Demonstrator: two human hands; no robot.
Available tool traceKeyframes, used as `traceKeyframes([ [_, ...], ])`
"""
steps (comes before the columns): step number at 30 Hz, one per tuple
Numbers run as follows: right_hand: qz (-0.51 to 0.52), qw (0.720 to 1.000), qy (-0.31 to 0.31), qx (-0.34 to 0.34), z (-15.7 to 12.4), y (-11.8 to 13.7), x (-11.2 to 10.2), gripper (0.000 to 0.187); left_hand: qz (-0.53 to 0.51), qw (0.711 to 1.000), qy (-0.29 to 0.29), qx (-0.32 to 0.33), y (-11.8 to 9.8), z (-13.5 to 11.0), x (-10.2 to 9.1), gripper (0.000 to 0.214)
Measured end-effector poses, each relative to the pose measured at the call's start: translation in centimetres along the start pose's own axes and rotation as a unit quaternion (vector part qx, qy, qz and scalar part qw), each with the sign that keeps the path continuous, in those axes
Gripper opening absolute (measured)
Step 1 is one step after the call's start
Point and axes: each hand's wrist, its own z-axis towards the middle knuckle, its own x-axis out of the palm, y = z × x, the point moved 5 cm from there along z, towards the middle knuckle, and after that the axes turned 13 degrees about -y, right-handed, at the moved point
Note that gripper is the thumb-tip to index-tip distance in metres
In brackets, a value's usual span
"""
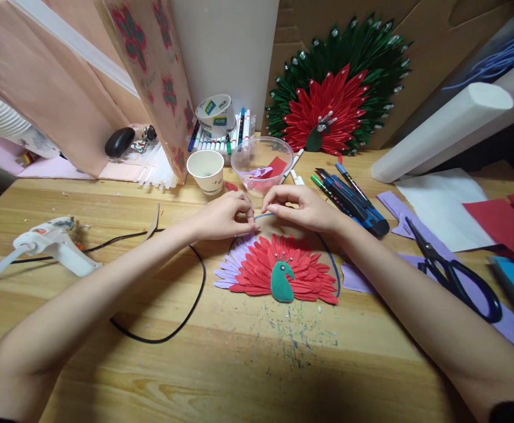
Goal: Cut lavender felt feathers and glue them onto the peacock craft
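A paper peacock point(283, 270) with red feathers, a teal body and several lilac feathers on its left side lies flat on the wooden table point(239, 364). My left hand point(224, 215) and my right hand point(303, 207) meet at its top edge. Both are closed in a pinch, fingertips almost touching. They seem to press a small lilac feather piece there, but it is too small to make out clearly. A thin blue outline arcs round the peacock under my right hand.
A glue gun point(56, 238) with a black cord point(186, 317) lies at the left. Paper cup point(206, 170), clear bowl point(262, 164) of scraps, markers point(349, 197) and scissors point(454, 270) sit nearby. Coloured paper sheets point(499, 226) are at the right. A finished green and red peacock point(336, 88) leans at the back.
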Motion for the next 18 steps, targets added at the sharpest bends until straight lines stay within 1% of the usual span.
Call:
traceKeyframes([
  [6,0.000,1.000,0.002,-0.004,0.03,0.19,0.04,0.014,0.017,0.999,0.027,0.009,-0.26,0.17,0.38,0.028],
  [12,0.002,1.000,0.001,-0.003,0.06,0.23,0.04,0.015,0.005,0.999,0.047,0.003,-0.39,0.19,0.35,0.022],
  [18,0.008,1.000,0.007,-0.003,0.05,0.21,0.08,0.014,0.012,0.997,0.079,-0.009,-0.52,0.19,0.31,0.022],
])
